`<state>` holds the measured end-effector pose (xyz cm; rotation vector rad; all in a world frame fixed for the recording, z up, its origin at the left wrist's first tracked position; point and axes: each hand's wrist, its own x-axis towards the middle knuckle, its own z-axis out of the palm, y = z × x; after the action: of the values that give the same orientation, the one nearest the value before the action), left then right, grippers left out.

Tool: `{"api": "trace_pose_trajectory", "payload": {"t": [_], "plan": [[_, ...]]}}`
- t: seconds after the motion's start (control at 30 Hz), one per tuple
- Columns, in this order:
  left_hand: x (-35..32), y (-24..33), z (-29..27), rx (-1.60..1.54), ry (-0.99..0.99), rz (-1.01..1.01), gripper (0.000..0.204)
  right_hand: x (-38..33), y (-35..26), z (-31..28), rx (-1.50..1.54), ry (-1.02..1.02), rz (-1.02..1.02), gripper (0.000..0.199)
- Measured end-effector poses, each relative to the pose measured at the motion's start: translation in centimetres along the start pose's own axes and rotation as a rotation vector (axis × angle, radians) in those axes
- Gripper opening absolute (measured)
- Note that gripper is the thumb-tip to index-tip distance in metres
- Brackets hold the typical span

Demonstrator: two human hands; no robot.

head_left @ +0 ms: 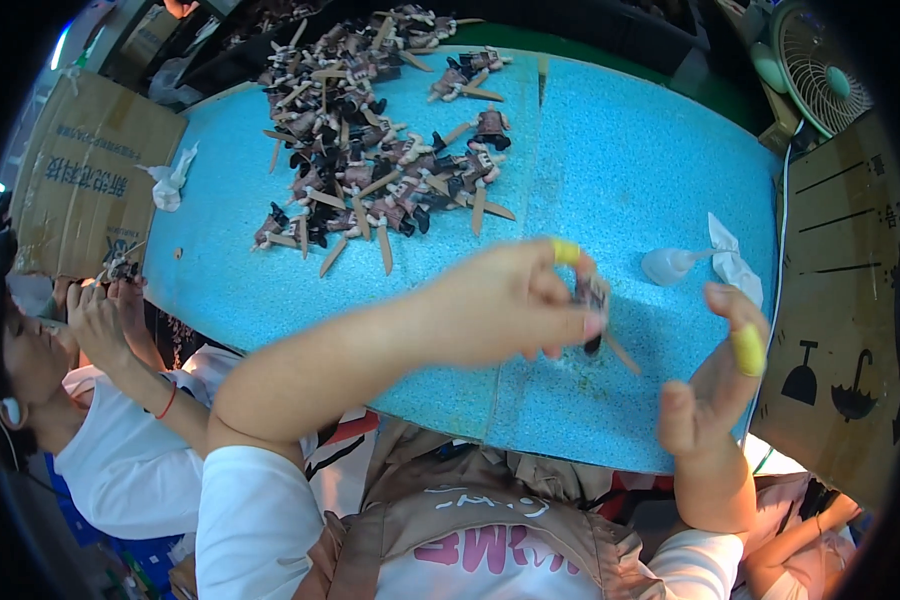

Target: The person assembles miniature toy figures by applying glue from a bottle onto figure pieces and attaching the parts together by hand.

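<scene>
Figurine [594,296] on a stick, centre-right of frame, pinched in left hand [515,300] above the blue mat [630,170]. Right hand [715,375], lower right, open and empty, yellow cot on one finger. Squeeze bottle [668,265] and tissue [735,262] lie just beyond it. Figurine pile [370,150] at upper centre. A co-worker's hands [105,305] at left edge hold another small piece.

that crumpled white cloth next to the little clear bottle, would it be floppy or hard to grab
The white cloth looks crumpled and folded, so probably limp and very light. It lies on the textured blue mat, so it should pinch up easily rather than slide.
</scene>
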<state>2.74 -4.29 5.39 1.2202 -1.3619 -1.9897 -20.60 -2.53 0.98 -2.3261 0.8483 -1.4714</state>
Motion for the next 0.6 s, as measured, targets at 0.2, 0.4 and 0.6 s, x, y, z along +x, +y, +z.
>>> {"api": "trace_pose_trajectory", "payload": {"t": [0.2,0.4,0.6], "plan": [[2.9,10.3,-4.4,0.013,0.379,0.698,0.083,0.1,1.4,0.1,-0.02,0.146,0.158,0.058],[3.0,3.3,-6.1,1.505,0.737,0.17,0.056,0.2,2.6,0.9,-0.286,-0.113,0.388,0.059],[1.1,-1.6,-4.7,1.478,0.889,0.446,0.031,-0.4,4.3,1.0,-0.405,-0.298,0.417,0.04]]}}
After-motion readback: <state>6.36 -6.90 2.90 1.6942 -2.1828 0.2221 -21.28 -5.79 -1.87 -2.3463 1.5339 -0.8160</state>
